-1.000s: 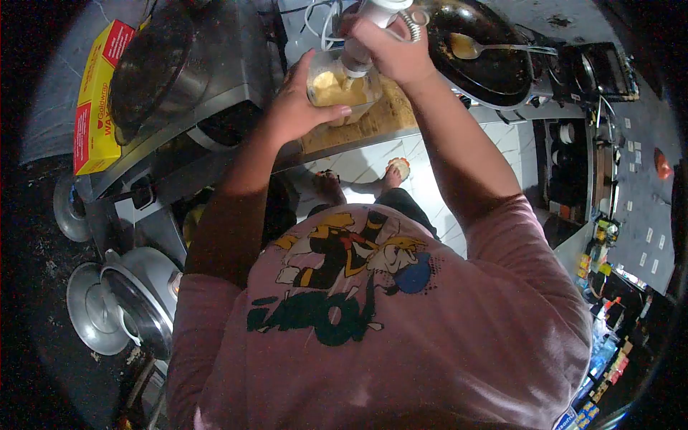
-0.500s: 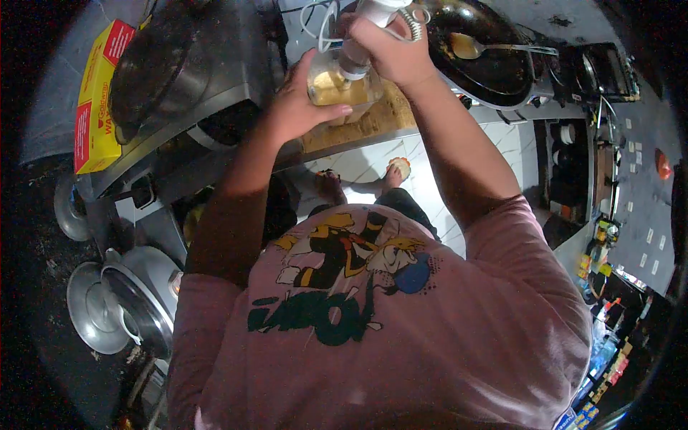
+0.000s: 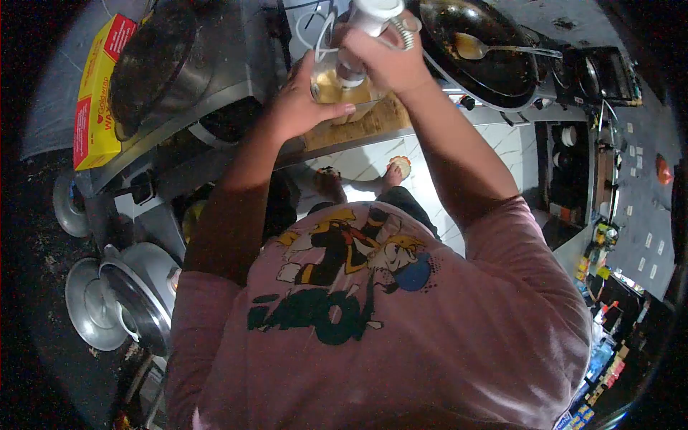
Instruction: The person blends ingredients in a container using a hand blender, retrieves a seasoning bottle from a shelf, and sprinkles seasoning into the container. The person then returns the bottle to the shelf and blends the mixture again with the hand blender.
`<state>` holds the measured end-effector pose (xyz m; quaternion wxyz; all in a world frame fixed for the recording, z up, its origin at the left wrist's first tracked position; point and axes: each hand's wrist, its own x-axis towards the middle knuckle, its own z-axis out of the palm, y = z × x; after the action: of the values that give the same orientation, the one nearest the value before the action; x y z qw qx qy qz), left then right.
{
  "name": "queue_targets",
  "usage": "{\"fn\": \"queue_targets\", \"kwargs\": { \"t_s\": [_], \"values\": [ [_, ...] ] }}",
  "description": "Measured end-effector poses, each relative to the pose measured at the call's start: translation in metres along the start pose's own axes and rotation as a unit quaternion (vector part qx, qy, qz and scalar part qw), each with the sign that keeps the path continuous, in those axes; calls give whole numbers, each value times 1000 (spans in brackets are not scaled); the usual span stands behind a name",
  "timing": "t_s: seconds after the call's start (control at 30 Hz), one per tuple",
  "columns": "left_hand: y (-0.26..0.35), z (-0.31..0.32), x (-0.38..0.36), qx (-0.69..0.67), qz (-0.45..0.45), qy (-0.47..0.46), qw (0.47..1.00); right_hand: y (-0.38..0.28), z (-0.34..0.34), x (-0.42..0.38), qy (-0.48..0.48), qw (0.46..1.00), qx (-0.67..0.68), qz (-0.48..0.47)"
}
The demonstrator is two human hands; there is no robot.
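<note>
At the top centre, my right hand [image 3: 387,61] is wrapped round a white hand-held mixer [image 3: 376,10] with a coiled cord. The mixer's lower end reaches into a clear container [image 3: 369,107] of yellowish liquid [image 3: 335,89]. My left hand [image 3: 304,104] grips the near left side of that container, thumb across its front wall. Beneath the container lies a wooden board [image 3: 380,123] at the counter's edge.
A black wok [image 3: 502,79] with a metal spoon [image 3: 471,47] is at the upper right. A yellow and red wrap box [image 3: 100,107] and a large dark pan [image 3: 154,79] are at the upper left. Metal lids [image 3: 93,304] stand at the lower left.
The mixer has tilted and shifted slightly, its top now showing more in view. My right hand has moved a little left, and my left hand still holds the container.
</note>
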<state>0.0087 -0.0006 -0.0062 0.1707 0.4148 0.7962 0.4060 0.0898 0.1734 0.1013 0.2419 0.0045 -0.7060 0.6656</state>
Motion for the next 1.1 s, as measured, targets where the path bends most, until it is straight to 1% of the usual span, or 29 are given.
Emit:
{"fn": "queue_targets", "kwargs": {
  "t_s": [0.03,0.07,0.17,0.2,0.3,0.33,0.4,0.43,0.47,0.5,0.57,0.6,0.67,0.77,0.83,0.87,0.93,0.97,1.03,1.1],
  "values": [
    [4,-1,-1,-18,-6,1,1000,-11,-4,3,-1,1000,-13,-18],
    [8,-3,-1,-19,-6,2,1000,-14,-13,9,-19,995,-71,-61],
    [14,-6,-2,-37,-19,-10,999,-13,-17,14,-11,993,-100,-68],
    [14,-6,-2,-41,-25,-11,999,-6,-18,14,-10,996,-70,-53],
    [8,-5,-1,-30,-34,-14,999,27,-12,5,9,997,-42,-65],
    [7,-4,0,-15,-37,-16,999,49,-13,3,-1,998,-63,-20],
    [7,-4,-1,-9,-33,-14,999,54,-12,5,-15,997,-67,-28],
    [6,-4,-1,-4,-29,-12,999,50,-10,6,-30,996,-71,-37],
    [4,-2,-1,-5,-30,-13,999,46,-9,6,-23,999,-24,-3],
    [2,-1,0,-2,-25,-8,1000,39,-11,5,-23,999,-24,-3],
    [3,-1,0,-1,-20,-2,1000,2,-8,8,-22,1000,-21,3],
    [5,-2,0,-12,-25,-4,1000,-6,-9,12,3,998,-45,-35],
    [7,-2,-1,-23,-30,-5,999,-15,-15,14,-1,999,-32,-35],
    [10,-4,-2,-30,-19,1,999,-10,-18,14,14,998,-8,-58],
    [12,-5,-3,-33,-26,-4,999,-1,-22,14,-17,998,-52,-39],
    [9,-4,-3,-33,-27,-5,999,9,-21,12,-17,998,-52,-38],
    [7,-4,-1,-15,-47,-23,999,25,-12,8,-25,992,-97,-80],
    [7,-3,-1,-14,-46,-25,999,27,-9,5,-25,995,-75,-58],
    [6,-3,-1,0,-17,-8,1000,26,-4,7,-29,998,-39,-40],
    [-2,2,1,-3,-8,-2,1000,18,-5,9,-28,999,-17,-32]
  ]
}}
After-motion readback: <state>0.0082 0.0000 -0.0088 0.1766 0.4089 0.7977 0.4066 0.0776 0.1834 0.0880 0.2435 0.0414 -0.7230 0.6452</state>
